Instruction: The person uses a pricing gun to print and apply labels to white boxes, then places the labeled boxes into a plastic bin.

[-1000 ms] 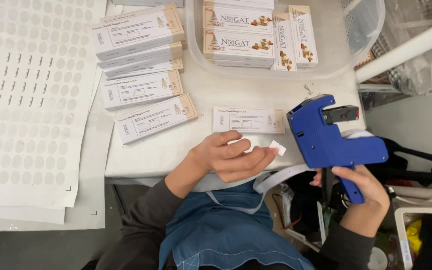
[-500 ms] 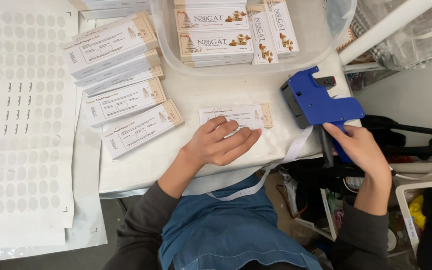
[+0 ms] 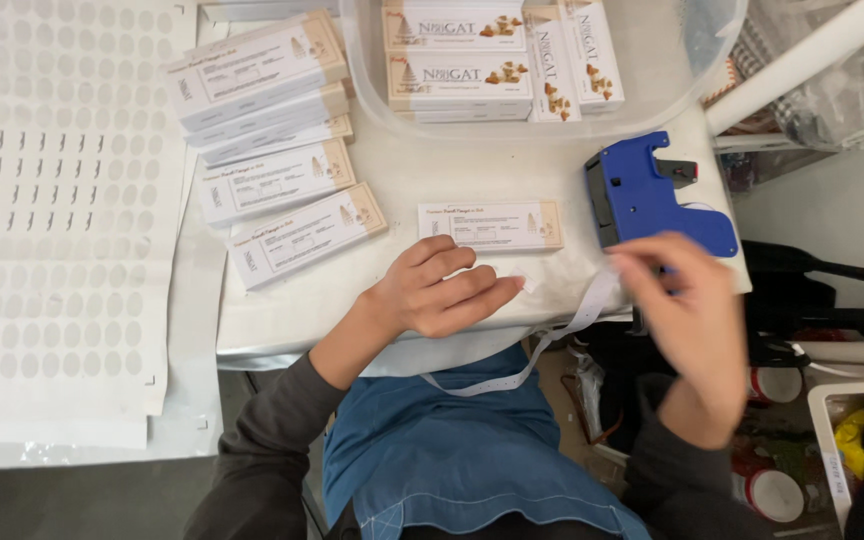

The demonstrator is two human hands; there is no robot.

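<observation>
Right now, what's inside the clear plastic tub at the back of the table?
The clear plastic tub holds white and tan rectangular boxes, some flat, some on edge. Lower layers and the tub's far end are out of sight.

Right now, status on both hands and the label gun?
Left hand empty, resting on the table below the lone white box. Right hand blurred, off the blue label gun, which lies on the table. Nothing between them.

A small packing and labelling workstation is showing here: flat white sweet boxes (image 3: pixel 274 180) are lying in rows at upper left, more are filling a clear plastic tub (image 3: pixel 652 110) at top, beside a blue price-label gun (image 3: pixel 652 195) and peeled sticker sheets (image 3: pixel 52 200).
</observation>
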